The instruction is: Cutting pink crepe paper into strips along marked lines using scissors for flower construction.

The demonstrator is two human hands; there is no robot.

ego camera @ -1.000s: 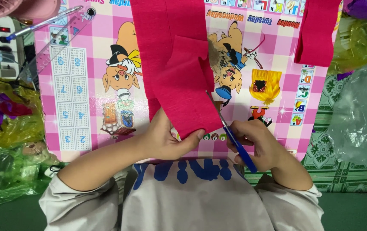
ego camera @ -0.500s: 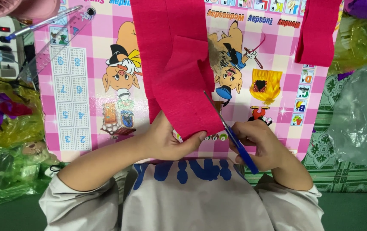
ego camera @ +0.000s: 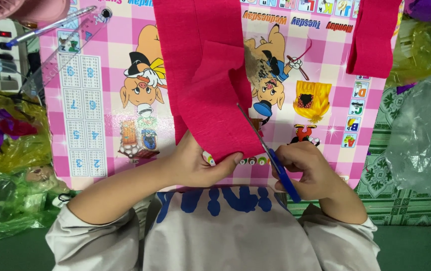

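- far left of frame: power strip with cables, clear ruler and pen in the upper left, crumpled yellow-green plastic wrap below them. none of it touches the work.
- pink checked board with cartoon pigs lies flat as the worktop, filling the middle of the frame.
- left hand at lower centre: grip clenched on the lower edge of the red crepe paper strip, thumb on top, fingers hidden under. the strip runs from the top centre of the frame down to that hand.
- for a clean cut, i'd keep that pinch taut and close to the cut line so the crepe doesn't bunch.
- blue-handled scissors just right of centre, blades pointing up-left, lying along the strip's right edge.
- right hand lower right of centre: grip closed around the scissor handles. blades look nearly shut.
- judgement: short snips, feed the paper into the blades rather than pushing the scissors.
- second red strip upper right, well apart; clear plastic sheet at the far right.
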